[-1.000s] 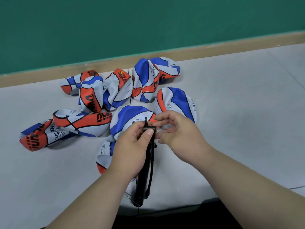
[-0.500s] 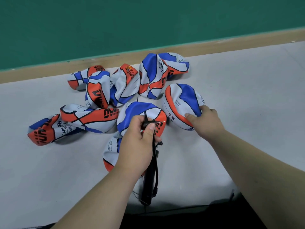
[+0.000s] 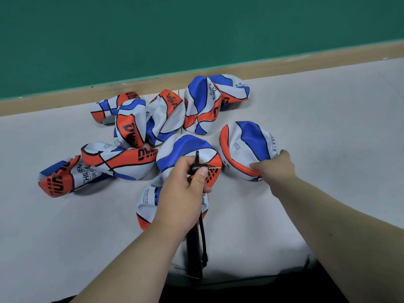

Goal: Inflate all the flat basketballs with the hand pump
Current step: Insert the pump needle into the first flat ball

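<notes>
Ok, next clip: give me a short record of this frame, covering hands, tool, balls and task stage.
left hand: grips the black hand pump near its head
needle: bare, points right, in no ball
right hand: grips the edge of the rightmost ball
other balls: flat, crumpled, heaped on the grey surface
stage: no ball looks fully inflated; pumping not begun
</notes>
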